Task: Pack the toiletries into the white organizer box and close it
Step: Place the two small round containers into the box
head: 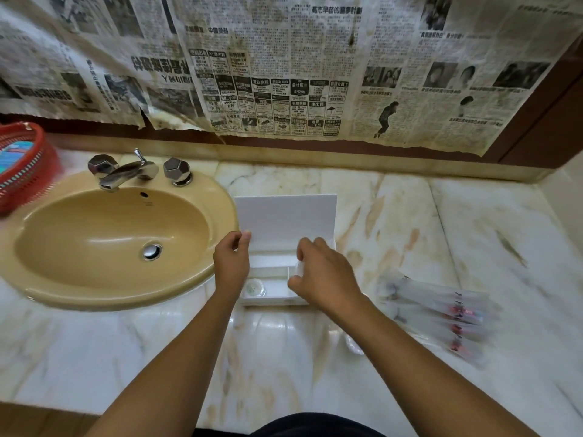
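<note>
Between right fingers [299, 253], clear packet [299, 269]

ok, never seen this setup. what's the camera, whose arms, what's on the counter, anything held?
One picture, from a camera worn on a person's head, looking down at their own bare hands; no robot. The left hand pinches the raised lid's corner of the white organizer box, which sits open on the marble counter beside the sink. The right hand holds something small and pale over the box; it's too blurred to identify. Clear wrapped packets lie to the right. A red basket sits behind the sink.
</note>
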Tool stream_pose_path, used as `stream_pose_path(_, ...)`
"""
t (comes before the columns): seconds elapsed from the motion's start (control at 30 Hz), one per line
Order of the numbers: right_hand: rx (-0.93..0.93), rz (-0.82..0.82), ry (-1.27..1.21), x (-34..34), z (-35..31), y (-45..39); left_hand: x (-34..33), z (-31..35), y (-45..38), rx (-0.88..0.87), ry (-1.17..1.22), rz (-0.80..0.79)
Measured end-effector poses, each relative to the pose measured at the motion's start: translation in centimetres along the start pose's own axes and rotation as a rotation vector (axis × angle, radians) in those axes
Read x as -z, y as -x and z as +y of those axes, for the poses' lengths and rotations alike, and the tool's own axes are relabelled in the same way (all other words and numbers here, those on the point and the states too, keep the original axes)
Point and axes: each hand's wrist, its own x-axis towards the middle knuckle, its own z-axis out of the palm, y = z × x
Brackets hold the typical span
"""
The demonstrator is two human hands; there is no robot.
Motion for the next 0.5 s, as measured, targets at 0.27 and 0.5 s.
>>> stream_pose_path(0.27,0.098,-0.158,-0.057,-5.4,-4.8,-2.8,-0.1,-0.2,-0.2,0.017,0.0,0.009)
stream_pose_path(0.5,0.06,-0.191,-0.036,-7.1,-4.0,-3.1,-0.1,0.0,-0.1,0.032,-0.003,0.016)
